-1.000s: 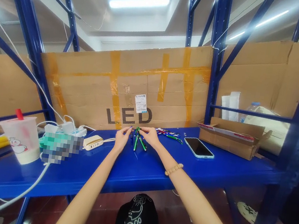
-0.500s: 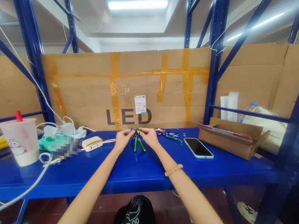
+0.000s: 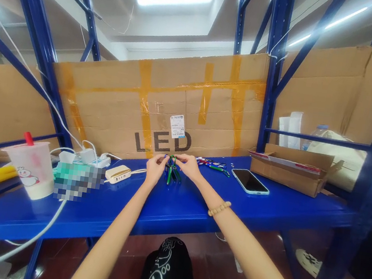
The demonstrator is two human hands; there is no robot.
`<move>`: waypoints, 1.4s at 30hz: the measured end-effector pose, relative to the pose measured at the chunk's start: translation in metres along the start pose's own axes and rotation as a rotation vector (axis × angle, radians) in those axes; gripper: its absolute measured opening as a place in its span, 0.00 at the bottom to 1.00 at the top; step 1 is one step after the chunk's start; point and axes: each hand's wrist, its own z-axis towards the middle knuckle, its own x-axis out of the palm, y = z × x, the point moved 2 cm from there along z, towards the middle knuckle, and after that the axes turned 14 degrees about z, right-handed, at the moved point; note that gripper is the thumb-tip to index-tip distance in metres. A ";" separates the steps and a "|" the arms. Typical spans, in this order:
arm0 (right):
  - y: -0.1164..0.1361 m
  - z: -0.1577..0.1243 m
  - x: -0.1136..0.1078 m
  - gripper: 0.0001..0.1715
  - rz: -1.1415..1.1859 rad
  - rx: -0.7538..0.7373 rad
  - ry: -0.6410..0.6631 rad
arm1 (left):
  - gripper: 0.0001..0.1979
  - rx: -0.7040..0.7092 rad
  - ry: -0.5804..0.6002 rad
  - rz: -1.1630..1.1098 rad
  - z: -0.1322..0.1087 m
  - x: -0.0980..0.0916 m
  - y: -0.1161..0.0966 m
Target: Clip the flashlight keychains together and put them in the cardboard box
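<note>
My left hand (image 3: 155, 168) and my right hand (image 3: 189, 166) meet in front of the cardboard, just above the blue tabletop. Both have their fingertips pinched at the top of a bunch of slim, shiny green and blue tube-shaped pieces (image 3: 169, 176). The pieces dangle below my fingers, and how they are joined is too small to make out. Right of my right hand, a small pile of similar red, blue and green pieces (image 3: 212, 165) lies on the table.
A phone (image 3: 250, 181) and an open cardboard box (image 3: 289, 171) are on the right. On the left stand a white power bank (image 3: 118, 174), a power strip with cables (image 3: 100, 161) and a plastic cup with a red straw (image 3: 32, 172). A large cardboard sheet (image 3: 114, 105) backs the blue table (image 3: 188, 219).
Both hands stay pinched at the bunch, and the hanging green tubes have swung closer together. The whole view has shifted slightly.
</note>
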 end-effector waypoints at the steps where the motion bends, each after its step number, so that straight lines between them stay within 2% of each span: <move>1: -0.001 0.000 0.000 0.13 -0.004 0.005 -0.003 | 0.11 0.002 -0.010 0.003 0.001 0.000 0.001; 10: -0.005 -0.003 0.003 0.17 0.126 0.066 0.049 | 0.16 -0.044 0.060 -0.104 0.002 0.003 0.004; 15: -0.007 -0.003 0.003 0.15 0.049 0.140 0.080 | 0.17 -0.064 0.104 -0.114 -0.001 0.004 0.002; 17: -0.006 -0.002 0.002 0.14 0.010 0.130 0.073 | 0.18 -0.064 0.104 -0.095 -0.001 0.004 0.005; 22: -0.005 0.001 -0.003 0.13 -0.018 0.080 -0.030 | 0.16 -0.025 0.019 -0.005 0.005 0.002 0.015; 27: -0.002 0.001 -0.001 0.12 -0.087 -0.015 -0.037 | 0.15 0.041 0.078 -0.022 0.005 0.004 0.011; 31: 0.001 -0.001 -0.001 0.11 -0.134 -0.039 -0.048 | 0.18 0.008 0.124 -0.050 0.001 0.005 0.006; 38: 0.003 -0.001 0.000 0.11 -0.135 -0.042 -0.054 | 0.19 -0.081 0.152 -0.161 0.002 0.007 0.009; 42: 0.002 -0.001 0.000 0.11 -0.095 -0.014 -0.053 | 0.18 -0.117 0.128 -0.189 0.000 0.007 0.007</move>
